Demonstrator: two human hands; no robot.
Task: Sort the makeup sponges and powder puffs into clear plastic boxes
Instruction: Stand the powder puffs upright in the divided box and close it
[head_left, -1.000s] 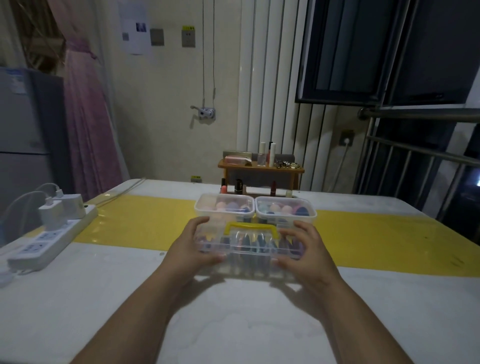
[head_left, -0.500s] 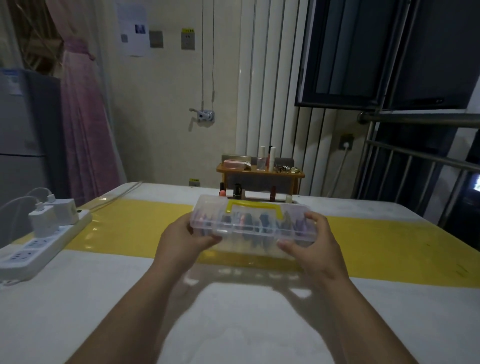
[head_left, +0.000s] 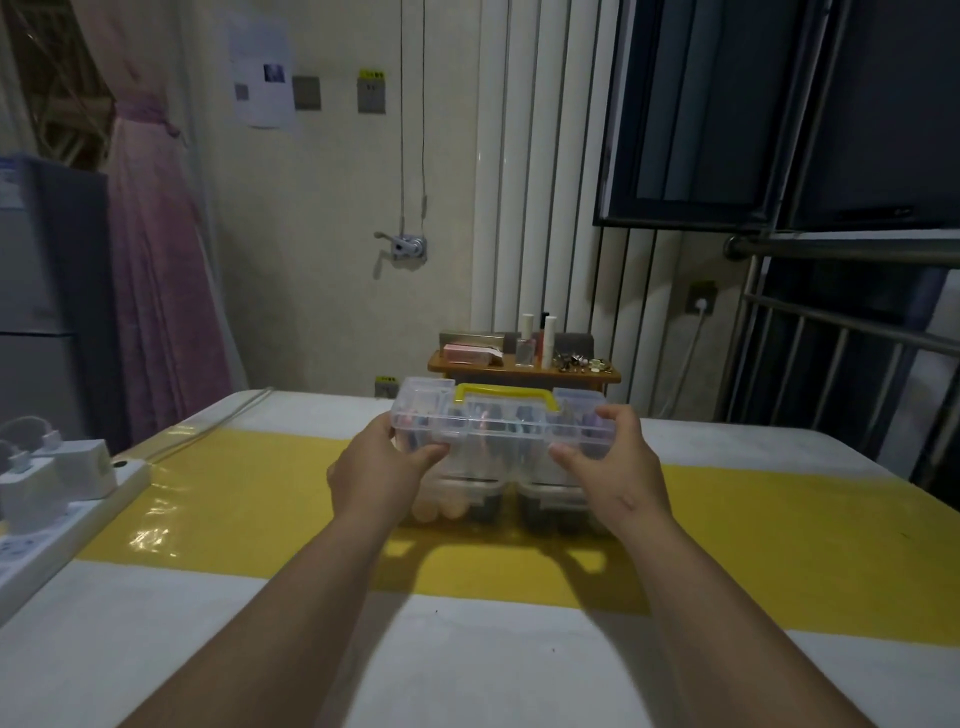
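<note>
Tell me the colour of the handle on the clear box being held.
Yellow: the handle shows best in the head view.

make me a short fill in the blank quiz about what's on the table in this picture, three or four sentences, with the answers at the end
1. The clear case held by both hands has a handle coloured ______.
2. The left hand grips the case's left end and the right hand its ______ end.
3. Beneath the case, ______ small clear boxes sit side by side on the yellow strip.
4. The white power strip lies near the table's ______ edge.

Answers: yellow; right; two; left
</note>
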